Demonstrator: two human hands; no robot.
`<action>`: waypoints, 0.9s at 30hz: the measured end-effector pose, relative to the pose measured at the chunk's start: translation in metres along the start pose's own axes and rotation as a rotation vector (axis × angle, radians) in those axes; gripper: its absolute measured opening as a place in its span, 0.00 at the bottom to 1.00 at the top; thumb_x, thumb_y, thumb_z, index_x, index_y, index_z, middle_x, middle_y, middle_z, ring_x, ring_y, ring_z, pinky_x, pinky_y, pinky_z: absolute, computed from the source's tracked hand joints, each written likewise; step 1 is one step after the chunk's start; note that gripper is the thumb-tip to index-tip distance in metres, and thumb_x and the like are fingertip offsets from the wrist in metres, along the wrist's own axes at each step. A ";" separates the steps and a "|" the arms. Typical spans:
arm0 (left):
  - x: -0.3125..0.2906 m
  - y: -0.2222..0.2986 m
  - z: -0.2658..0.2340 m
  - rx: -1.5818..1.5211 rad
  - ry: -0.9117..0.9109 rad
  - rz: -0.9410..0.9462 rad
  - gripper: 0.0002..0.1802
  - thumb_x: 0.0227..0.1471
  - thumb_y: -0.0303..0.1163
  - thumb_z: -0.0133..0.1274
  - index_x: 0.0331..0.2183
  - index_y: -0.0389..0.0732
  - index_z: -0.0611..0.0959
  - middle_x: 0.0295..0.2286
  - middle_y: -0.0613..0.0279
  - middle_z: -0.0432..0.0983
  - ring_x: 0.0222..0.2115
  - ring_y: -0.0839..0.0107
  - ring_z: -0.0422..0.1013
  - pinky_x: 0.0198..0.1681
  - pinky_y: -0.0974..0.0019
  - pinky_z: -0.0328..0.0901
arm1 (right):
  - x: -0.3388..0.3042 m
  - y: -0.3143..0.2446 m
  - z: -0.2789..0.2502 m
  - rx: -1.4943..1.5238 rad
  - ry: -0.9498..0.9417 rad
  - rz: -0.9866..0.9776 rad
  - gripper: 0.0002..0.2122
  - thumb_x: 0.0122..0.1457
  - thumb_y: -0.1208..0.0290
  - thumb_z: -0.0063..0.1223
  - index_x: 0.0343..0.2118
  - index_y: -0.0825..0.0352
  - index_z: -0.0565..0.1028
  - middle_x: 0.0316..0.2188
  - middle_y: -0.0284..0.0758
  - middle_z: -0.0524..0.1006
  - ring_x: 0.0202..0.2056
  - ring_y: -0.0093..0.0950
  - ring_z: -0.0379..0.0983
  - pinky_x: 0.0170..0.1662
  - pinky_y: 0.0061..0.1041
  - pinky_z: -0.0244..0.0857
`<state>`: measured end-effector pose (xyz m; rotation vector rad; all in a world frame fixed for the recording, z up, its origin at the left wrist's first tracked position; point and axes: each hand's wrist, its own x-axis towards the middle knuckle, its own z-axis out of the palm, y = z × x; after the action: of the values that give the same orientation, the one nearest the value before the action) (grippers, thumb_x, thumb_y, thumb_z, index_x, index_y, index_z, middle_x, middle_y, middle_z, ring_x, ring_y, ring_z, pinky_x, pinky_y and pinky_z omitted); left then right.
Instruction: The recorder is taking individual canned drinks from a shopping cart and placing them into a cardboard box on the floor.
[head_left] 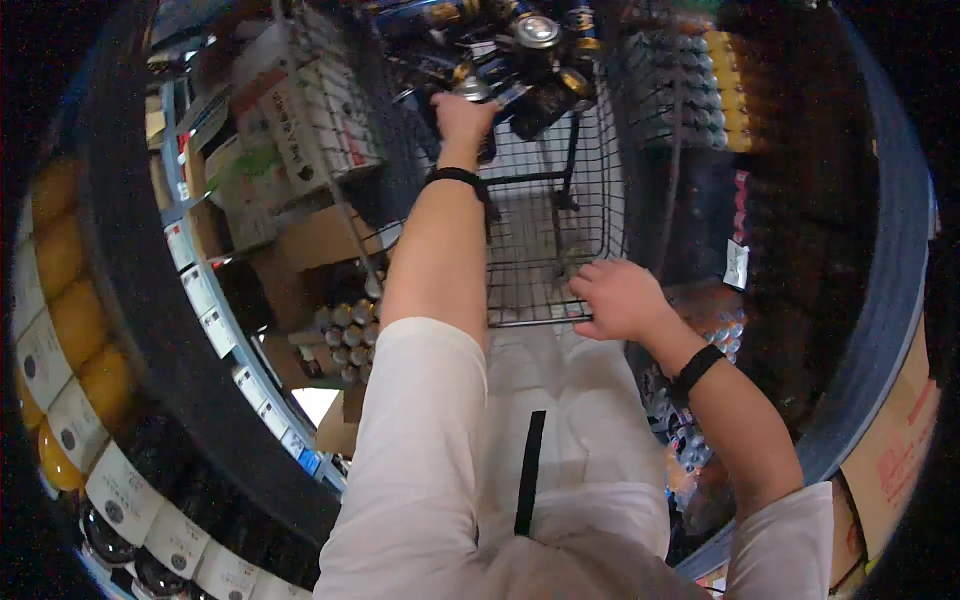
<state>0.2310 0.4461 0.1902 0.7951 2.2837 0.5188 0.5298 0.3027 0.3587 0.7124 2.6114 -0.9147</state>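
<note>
My left arm reaches forward into a wire shopping cart (540, 235). At its far end my left hand (465, 122) is closed around a dark can with a shiny silver top (472, 88). More dark cans lie jumbled around it, among them one with its silver end up (537, 32) and one on its side (545, 108). My right hand (622, 300) is at the cart's near right corner, its fingers curled over the wire rim and the thumb by the near bar. Part of that grip is hidden beneath the hand.
Shelves flank the cart closely. On the left are white cartons (300, 130), a brown box (325, 238), upright cans (350, 335) and a curved shelf edge with price tags (200, 290). Stacked cans (690, 90) stand at the right, with a cardboard box (890, 460) nearer me.
</note>
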 end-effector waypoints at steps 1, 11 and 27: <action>-0.009 0.001 0.001 -0.017 0.024 0.059 0.64 0.30 0.46 0.76 0.55 0.17 0.55 0.47 0.33 0.73 0.49 0.45 0.73 0.53 0.57 0.68 | 0.001 -0.002 -0.001 0.013 -0.050 0.026 0.22 0.43 0.51 0.64 0.37 0.61 0.76 0.36 0.35 0.76 0.43 0.36 0.74 0.45 0.37 0.69; -0.112 0.051 -0.106 -0.457 0.034 0.478 0.44 0.34 0.42 0.74 0.49 0.37 0.67 0.42 0.51 0.77 0.43 0.60 0.75 0.47 0.59 0.69 | -0.001 0.002 -0.008 -0.006 -0.113 0.088 0.26 0.43 0.51 0.64 0.44 0.63 0.76 0.42 0.38 0.77 0.47 0.40 0.73 0.51 0.39 0.69; -0.234 -0.183 -0.269 -1.433 0.094 -0.129 0.27 0.49 0.48 0.57 0.45 0.40 0.76 0.35 0.53 0.78 0.34 0.58 0.77 0.39 0.54 0.73 | -0.002 -0.010 -0.015 -0.062 -0.049 0.089 0.22 0.39 0.57 0.65 0.38 0.62 0.76 0.38 0.39 0.75 0.44 0.43 0.73 0.48 0.40 0.69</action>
<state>0.1119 0.1174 0.3864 -0.1176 1.3967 1.7917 0.5250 0.3052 0.3759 0.7734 2.5311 -0.8119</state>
